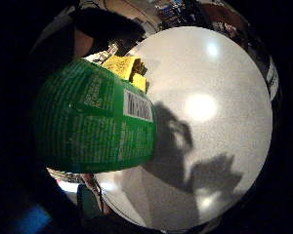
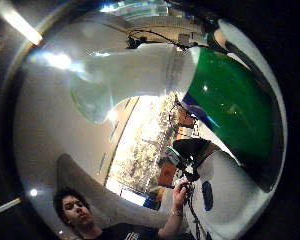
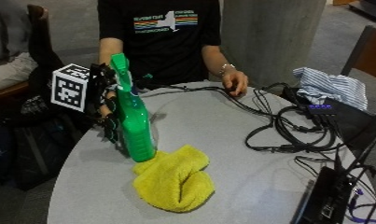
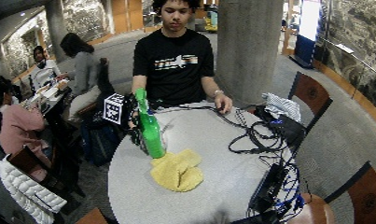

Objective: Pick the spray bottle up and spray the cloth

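Observation:
A green spray bottle (image 3: pixel 134 120) stands upright at the table's left side, its base touching or just over the edge of a crumpled yellow cloth (image 3: pixel 174 179). My gloved right hand (image 3: pixel 107 108) grips the bottle from the left, fingers curled round its neck and body. In the little finger side palm view the bottle's green label (image 1: pixel 95 124) fills the near side, with the cloth (image 1: pixel 128 69) beyond it. The thumb side palm view shows the bottle's pale neck (image 2: pixel 135 75) and green body (image 2: pixel 230 107) close to the palm.
The round grey table (image 3: pixel 237 154) carries black cables (image 3: pixel 281 130), a black box (image 3: pixel 349 121) and a dark device (image 3: pixel 327 198) on its right side. A striped cloth (image 3: pixel 330 86) lies at the far right. The person's bare left hand (image 3: pixel 235 81) rests on the far edge.

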Motion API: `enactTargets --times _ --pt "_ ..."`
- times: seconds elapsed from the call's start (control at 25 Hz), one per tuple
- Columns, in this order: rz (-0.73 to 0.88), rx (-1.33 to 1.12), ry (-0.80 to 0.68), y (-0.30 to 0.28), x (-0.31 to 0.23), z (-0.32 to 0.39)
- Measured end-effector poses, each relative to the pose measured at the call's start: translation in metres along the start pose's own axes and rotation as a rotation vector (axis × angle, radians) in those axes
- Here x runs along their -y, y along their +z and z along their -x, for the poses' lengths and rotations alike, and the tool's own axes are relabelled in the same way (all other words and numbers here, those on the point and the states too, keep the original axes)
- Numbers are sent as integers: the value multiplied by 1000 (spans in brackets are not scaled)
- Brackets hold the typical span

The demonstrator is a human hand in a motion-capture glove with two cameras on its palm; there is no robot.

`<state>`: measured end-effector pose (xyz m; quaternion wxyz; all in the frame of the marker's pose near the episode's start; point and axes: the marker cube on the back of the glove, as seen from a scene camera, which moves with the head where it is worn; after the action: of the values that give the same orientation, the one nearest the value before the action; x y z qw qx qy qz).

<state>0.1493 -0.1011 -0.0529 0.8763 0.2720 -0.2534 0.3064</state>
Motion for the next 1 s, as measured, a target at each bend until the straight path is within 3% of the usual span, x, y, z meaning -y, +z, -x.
enactTargets --times 0.52,1.0 --pt "9 72 87 17 19 -1" --pt "3 22 54 13 27 3"
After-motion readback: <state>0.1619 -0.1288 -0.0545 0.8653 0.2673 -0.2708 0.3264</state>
